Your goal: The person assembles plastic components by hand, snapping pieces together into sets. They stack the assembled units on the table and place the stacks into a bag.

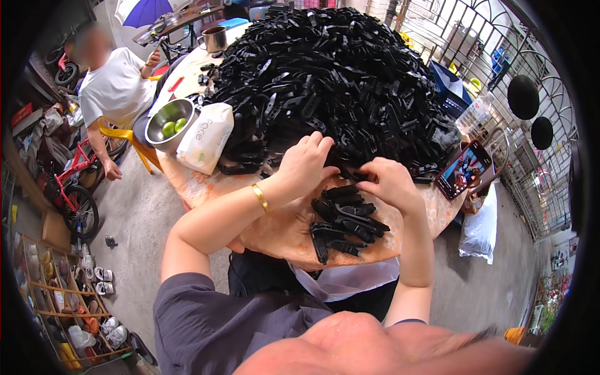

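Observation:
A large heap of narrow black plastic pieces (337, 75) covers most of the table. My left hand (304, 165), with a gold bangle on its wrist, is at the heap's near edge, its fingers curled and thumb toward the right hand. My right hand (390, 181) faces it, thumb and fingers pinched together. Between the fingertips is a dark piece, seemingly of the same kind; the fingers and the heap behind partly hide it. Just below my hands, a small group of black plastic pieces (350, 222) lies side by side near the table's front edge.
Left of the heap stand a metal bowl (153, 128) with green fruit and a white tissue pack (205, 140). A phone (464, 170) leans at the right, near a clear bottle (476, 112). A seated person (119, 81) is at the far left. A white bag (479, 228) hangs beside the table.

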A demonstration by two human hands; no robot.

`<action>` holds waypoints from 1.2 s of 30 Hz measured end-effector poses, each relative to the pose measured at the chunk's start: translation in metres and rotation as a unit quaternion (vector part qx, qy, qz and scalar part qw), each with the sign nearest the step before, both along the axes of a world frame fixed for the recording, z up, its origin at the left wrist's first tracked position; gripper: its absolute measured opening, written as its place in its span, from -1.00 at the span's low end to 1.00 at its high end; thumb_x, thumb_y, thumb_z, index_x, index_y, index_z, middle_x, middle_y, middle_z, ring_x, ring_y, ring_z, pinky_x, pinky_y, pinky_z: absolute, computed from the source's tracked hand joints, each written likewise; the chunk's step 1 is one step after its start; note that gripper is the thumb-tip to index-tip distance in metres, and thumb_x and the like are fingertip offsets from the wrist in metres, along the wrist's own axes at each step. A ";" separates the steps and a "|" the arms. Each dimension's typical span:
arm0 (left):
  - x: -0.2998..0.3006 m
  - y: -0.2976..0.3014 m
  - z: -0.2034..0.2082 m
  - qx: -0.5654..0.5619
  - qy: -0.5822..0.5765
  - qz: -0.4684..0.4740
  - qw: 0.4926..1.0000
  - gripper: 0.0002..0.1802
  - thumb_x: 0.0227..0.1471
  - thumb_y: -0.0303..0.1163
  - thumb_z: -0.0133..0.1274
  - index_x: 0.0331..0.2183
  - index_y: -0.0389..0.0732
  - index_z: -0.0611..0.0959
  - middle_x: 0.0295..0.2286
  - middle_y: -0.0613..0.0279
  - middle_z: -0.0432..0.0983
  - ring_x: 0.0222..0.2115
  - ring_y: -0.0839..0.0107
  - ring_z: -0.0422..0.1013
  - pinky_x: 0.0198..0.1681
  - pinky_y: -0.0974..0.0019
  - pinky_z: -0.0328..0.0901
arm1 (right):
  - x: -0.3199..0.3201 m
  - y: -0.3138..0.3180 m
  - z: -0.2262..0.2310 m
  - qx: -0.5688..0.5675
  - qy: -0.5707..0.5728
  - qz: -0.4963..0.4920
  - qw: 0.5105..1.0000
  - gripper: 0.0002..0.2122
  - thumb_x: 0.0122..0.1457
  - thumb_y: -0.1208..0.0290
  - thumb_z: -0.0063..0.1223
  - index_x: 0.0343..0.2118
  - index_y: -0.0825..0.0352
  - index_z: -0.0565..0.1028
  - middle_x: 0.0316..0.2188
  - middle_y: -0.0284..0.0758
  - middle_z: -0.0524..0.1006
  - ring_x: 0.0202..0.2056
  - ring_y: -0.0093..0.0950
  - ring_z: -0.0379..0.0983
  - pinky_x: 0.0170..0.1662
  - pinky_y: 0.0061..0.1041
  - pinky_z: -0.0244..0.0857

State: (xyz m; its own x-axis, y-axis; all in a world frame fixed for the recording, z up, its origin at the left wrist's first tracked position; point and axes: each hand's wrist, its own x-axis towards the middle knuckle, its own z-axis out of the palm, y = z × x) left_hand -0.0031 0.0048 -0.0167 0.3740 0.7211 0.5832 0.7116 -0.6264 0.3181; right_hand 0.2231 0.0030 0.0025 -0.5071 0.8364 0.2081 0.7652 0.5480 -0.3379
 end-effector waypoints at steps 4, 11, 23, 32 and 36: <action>0.000 0.008 -0.009 -0.014 0.073 0.048 0.996 -0.63 -0.17 -0.33 0.20 -0.27 -0.23 0.51 -0.37 0.14 0.35 -0.29 0.17 0.35 -0.27 0.21 0.31 | -0.006 -0.001 0.006 -0.024 -0.023 0.019 0.999 -0.77 -0.09 0.26 0.22 -0.41 0.30 0.58 -0.45 -0.26 0.50 -0.35 -0.28 0.48 -0.25 -0.34 0.35; -0.005 0.008 -0.008 -0.049 -0.060 0.042 0.996 -0.80 -0.13 -0.46 0.15 -0.37 -0.27 0.52 -0.44 0.15 0.39 -0.38 0.18 0.40 -0.31 0.28 0.34 | -0.009 0.007 0.005 -0.037 0.193 0.029 0.980 -0.83 0.01 0.50 0.12 -0.31 0.38 0.50 -0.51 -0.32 0.50 -0.53 -0.56 0.43 -0.41 -0.60 0.33; -0.003 0.007 0.003 -0.438 -0.504 -0.171 0.725 -0.69 0.09 -0.48 0.03 -0.10 -0.32 0.43 -0.26 0.29 0.44 -0.29 0.59 0.39 -0.29 0.51 0.34 | -0.029 0.001 -0.008 -0.150 0.529 0.080 0.832 -0.75 0.08 0.67 0.06 -0.14 0.44 0.42 -0.24 -0.31 0.52 -0.24 -0.64 0.44 -0.17 -0.68 0.35; -0.004 0.002 0.013 -0.494 -0.471 -0.202 0.702 -0.69 0.13 -0.38 -0.01 -0.14 -0.39 0.48 -0.32 0.23 0.49 -0.38 0.56 0.44 -0.35 0.52 0.36 | -0.033 0.004 -0.007 0.048 0.396 0.116 0.910 -0.77 -0.05 0.72 0.11 -0.28 0.37 0.54 -0.31 -0.30 0.57 -0.29 -0.51 0.49 -0.30 -0.59 0.39; -0.010 0.002 0.020 -0.532 -0.407 -0.132 0.731 -0.72 0.16 -0.26 -0.02 -0.21 -0.30 0.49 -0.44 0.29 0.47 -0.52 0.56 0.44 -0.54 0.57 0.30 | -0.035 0.004 -0.001 0.185 0.286 0.193 0.920 -0.76 -0.12 0.68 0.18 -0.32 0.33 0.56 -0.30 -0.30 0.57 -0.29 -0.35 0.46 -0.29 -0.49 0.40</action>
